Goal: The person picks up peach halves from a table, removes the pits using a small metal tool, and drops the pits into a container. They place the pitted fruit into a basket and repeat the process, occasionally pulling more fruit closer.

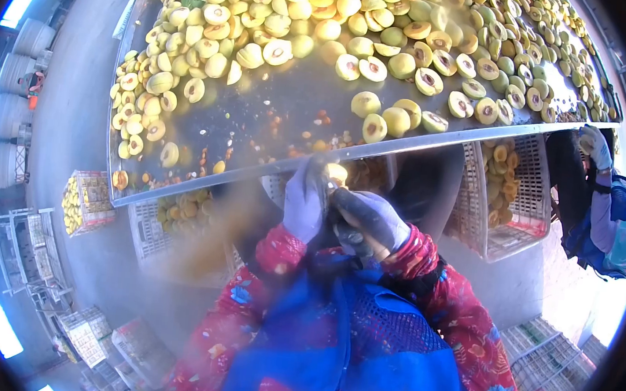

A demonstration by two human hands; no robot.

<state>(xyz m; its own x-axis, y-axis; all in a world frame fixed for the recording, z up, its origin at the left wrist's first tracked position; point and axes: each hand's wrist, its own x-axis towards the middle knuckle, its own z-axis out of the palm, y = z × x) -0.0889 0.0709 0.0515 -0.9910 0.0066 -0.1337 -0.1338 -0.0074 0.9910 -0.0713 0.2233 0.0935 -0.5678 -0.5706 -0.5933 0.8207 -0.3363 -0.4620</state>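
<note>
The left hand (304, 198) is covered by a light purple glove. It is curled shut around a small yellow fruit (337, 172), which peeks out at the top of the fingers. The right hand (371, 218) is covered by a dark glove and is also closed. Something dark is gripped in it, but what it is cannot be told. The two hands are pressed close together, just under the near edge of the bench (275, 119). Red flowered sleeves (425, 267) are worn on both arms, and a blue apron (349, 338) is seen below them.

The bench is a big shiny metal sheet. Many yellow fruits are spread over it. Whole fruits (192, 46) are heaped at the left side. Cut halves (477, 69) with dark middles are laid out at the right side. Small orange bits (310, 133) are scattered on the bare metal near the hands.

Under the bench, a white plastic crate (525, 212) with fruit pieces in it is seen to the right of the hands. More crates of fruit (88, 200) are set on the floor at the left. At the far right, another person's gloved hand (595, 144) is raised near the bench edge.
</note>
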